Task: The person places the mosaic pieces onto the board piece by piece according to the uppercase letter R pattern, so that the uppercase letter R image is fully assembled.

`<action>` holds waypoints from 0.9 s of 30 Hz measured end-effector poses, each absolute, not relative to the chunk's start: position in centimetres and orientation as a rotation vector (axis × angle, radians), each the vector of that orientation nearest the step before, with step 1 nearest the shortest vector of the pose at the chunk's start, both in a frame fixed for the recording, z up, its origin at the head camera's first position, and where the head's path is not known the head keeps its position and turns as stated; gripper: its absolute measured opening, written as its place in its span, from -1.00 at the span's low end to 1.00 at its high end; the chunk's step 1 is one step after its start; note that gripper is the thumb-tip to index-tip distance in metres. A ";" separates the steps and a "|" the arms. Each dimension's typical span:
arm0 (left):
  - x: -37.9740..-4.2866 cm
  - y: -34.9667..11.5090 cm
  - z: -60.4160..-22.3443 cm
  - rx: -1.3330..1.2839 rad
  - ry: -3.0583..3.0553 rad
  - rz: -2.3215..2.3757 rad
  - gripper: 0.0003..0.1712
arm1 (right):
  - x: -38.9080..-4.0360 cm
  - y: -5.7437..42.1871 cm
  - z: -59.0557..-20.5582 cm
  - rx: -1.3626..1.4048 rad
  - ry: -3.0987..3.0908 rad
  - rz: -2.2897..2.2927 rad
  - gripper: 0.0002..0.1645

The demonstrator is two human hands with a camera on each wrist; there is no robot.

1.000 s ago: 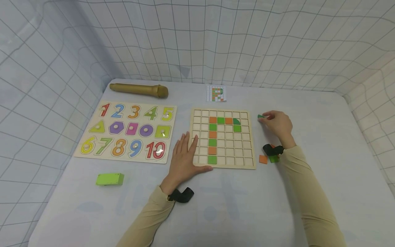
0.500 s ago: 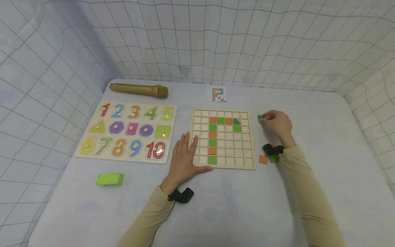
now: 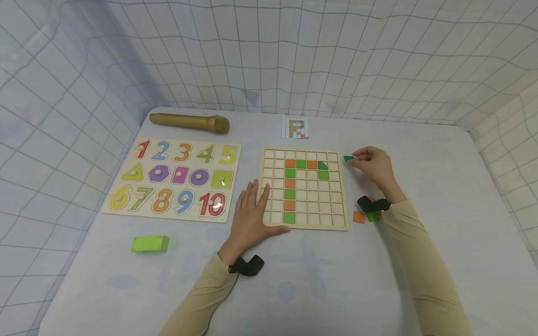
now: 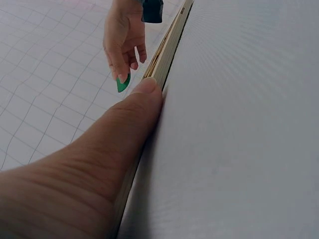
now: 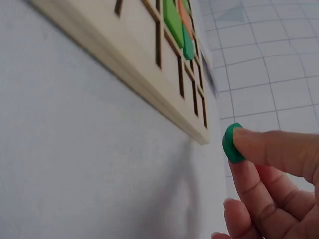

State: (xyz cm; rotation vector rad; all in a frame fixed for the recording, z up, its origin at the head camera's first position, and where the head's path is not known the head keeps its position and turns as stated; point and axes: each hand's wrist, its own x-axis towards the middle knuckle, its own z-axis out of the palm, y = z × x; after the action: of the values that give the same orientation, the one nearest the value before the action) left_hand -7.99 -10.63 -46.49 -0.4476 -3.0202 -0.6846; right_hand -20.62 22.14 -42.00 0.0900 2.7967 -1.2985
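My right hand [image 3: 373, 169] pinches a dark green quarter-round tile [image 3: 348, 158] between thumb and fingers, just off the board's upper right edge. In the right wrist view the tile [image 5: 232, 143] shows with its rounded edge, held above the table. My left hand [image 3: 251, 219] rests with straight fingers along the left side of the wooden grid board [image 3: 308, 226]. Its thumb [image 4: 134, 112] lies against the front edge. Orange and green square tiles fill a column and part of a row on the board, with another dark green quarter-round tile [image 3: 322, 165] at the row's right end.
Loose orange [image 3: 359, 217] and green tiles [image 3: 372, 217] lie below my right wrist, partly hidden. A pattern card [image 3: 295, 127] is behind the board. To the left are a number puzzle [image 3: 232, 186], a gold microphone [image 3: 189, 122] and a green block [image 3: 150, 243].
My right hand has shifted slightly left, towards the board, with the dark green tile, which is turned a little. The left hand and the board have stayed put.
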 end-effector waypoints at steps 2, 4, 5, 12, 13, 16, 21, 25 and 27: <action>-8.0 -10.6 -46.4 -0.446 -3.027 -0.685 0.37 | -20.5 22.1 -41.8 0.051 2.721 -1.331 -0.61; -8.0 -10.6 -46.3 -0.445 -3.028 -0.686 0.36 | -20.3 21.8 -41.5 -0.002 2.641 -1.353 -0.61; -8.0 -10.6 -46.3 -0.444 -3.027 -0.687 0.36 | -20.2 21.7 -41.4 -0.024 2.603 -1.357 -0.61; -8.0 -10.6 -46.2 -0.445 -3.016 -0.702 0.36 | -19.8 20.5 -41.2 -0.351 2.468 -1.230 -0.72; -8.0 -10.6 -46.2 -0.445 -3.016 -0.702 0.36 | -19.8 20.4 -41.2 -0.398 2.455 -1.219 -0.74; -8.0 -10.6 -46.2 -0.445 -3.014 -0.709 0.36 | -19.8 19.8 -41.3 -0.486 2.439 -1.187 -0.80; -8.0 -10.7 -46.3 -0.447 -3.015 -0.706 0.36 | -19.6 19.1 -41.4 -0.502 2.447 -1.129 -0.85; -7.9 -10.7 -46.3 -0.443 -3.009 -0.701 0.36 | -19.4 18.5 -41.6 -0.491 2.447 -1.117 -0.84; -7.9 -10.7 -46.3 -0.445 -3.005 -0.698 0.36 | -19.3 18.4 -41.7 -0.485 2.458 -1.118 -0.84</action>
State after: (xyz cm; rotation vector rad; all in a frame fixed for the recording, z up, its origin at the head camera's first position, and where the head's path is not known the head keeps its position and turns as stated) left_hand -7.90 -10.74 -46.34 -0.4451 -3.0054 -0.6985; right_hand -19.35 18.37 -41.74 -0.4849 2.4580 -1.1176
